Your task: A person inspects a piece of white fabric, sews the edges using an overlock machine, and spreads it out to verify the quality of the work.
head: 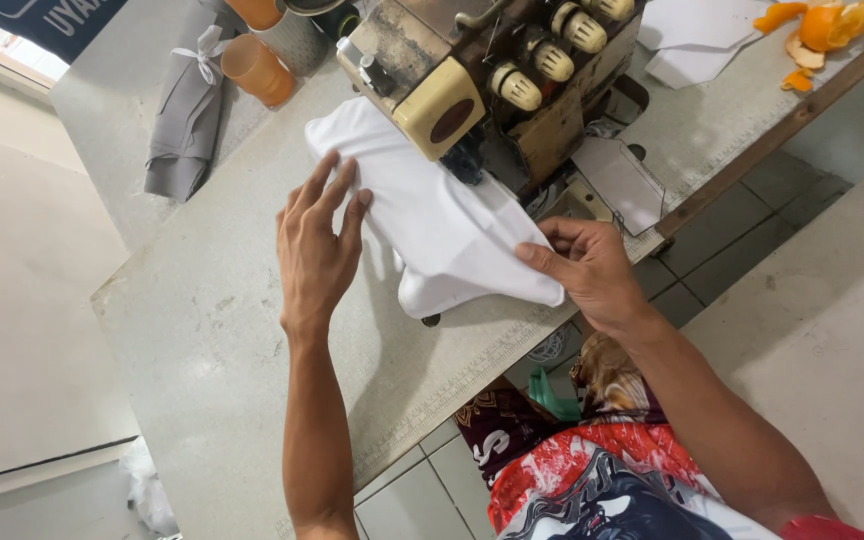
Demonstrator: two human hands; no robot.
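With the left hand [314, 250] pressed flat and open on the white fabric [432, 215] lying on the counter [202, 340] under the overlock machine [472, 70], the right hand [587, 270] pinches its near edge; feed evenly, keeping fingers off the needle area.

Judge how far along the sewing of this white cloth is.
Done: the white cloth already lies under the sewing machine head. In hand: the left hand presses it flat; the right hand pinches its near edge. Left: finished seams cannot be seen.
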